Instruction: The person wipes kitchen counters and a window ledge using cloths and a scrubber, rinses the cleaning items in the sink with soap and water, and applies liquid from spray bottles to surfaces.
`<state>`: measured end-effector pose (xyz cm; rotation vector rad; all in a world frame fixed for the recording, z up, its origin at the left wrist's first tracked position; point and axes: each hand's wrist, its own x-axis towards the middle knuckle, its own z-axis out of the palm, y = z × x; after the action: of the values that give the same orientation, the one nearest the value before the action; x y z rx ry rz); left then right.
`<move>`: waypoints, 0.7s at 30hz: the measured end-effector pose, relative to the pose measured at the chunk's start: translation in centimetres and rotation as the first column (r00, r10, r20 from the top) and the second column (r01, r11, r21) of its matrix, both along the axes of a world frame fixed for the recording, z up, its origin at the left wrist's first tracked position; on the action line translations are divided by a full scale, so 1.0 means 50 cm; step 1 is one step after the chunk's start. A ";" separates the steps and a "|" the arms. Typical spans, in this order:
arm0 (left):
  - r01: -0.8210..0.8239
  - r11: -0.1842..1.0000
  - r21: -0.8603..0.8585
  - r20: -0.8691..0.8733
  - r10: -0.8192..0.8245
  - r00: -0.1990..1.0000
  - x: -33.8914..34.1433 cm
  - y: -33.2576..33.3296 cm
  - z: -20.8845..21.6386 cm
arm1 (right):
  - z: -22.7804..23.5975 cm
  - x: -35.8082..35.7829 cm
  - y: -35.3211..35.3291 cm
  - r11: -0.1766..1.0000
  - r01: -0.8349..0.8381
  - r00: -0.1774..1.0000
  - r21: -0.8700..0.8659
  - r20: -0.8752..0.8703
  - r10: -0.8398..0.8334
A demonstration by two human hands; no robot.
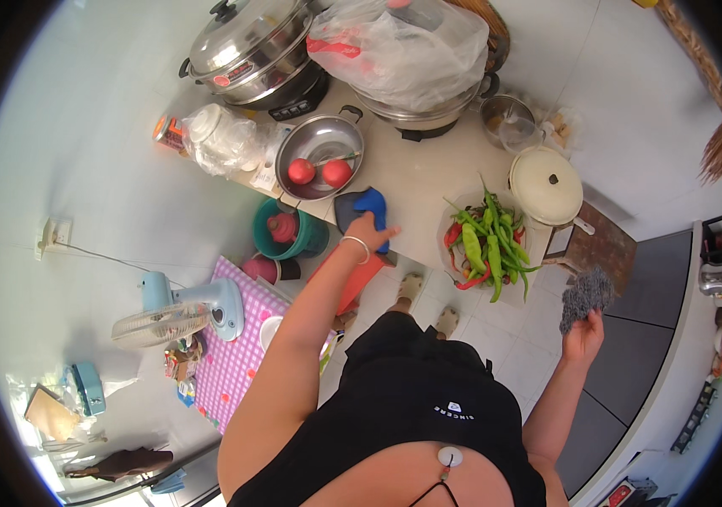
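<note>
My two hands are well apart. The left hand (pixel 363 232) reaches out to the near left edge of the desk (pixel 416 173), over the blue-and-grey cloth (pixel 371 203); its fingers touch the blue part, but I cannot tell whether they close on it or only rest there. The cloth lies just below the steel pan (pixel 314 145), and the desk under it probably gives me something firm to press against.

The right hand (pixel 582 340) is out to the other side, clamped on the lower end of the grey fuzzy cloth (pixel 587 296). I have it gripped by one end, so most of it stands clear above my fingers. Held there, over the floor side, it keeps away from the peppers (pixel 493 241), which I judge useful, as a loose cloth could catch on their stems.

The peppers, green and red, are heaped near the front edge, within easy reach. Two tomatoes (pixel 302 171) sit inside the pan, whose wall likely stops them rolling. The cream lid (pixel 538 182) is beside the peppers, to their right. The big steamer (pixel 247 55) and the plastic bag (pixel 395 55) are toward the back, which leaves the front of the desk easier for me to get at.
</note>
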<state>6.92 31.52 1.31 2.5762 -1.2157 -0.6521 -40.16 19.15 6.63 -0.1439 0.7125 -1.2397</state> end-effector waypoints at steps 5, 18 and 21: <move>-0.131 0.991 0.002 0.286 0.124 0.950 -0.013 -0.031 -0.132 | -0.010 -0.060 0.037 0.994 0.104 0.994 0.015 -0.045 -0.103; -0.216 0.972 -0.095 0.367 0.236 0.900 0.086 -0.267 -0.253 | 0.009 -0.015 0.057 0.939 0.315 0.922 0.139 -0.278 -0.269; -0.344 0.936 -0.079 0.338 0.350 0.874 0.157 -0.363 -0.249 | 0.037 0.026 0.064 0.951 0.283 0.926 0.123 -0.291 -0.238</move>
<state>14.79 13.36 -11.16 2.8724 -0.7909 -0.1108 -38.88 22.35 8.49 -0.0871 1.0988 -1.4253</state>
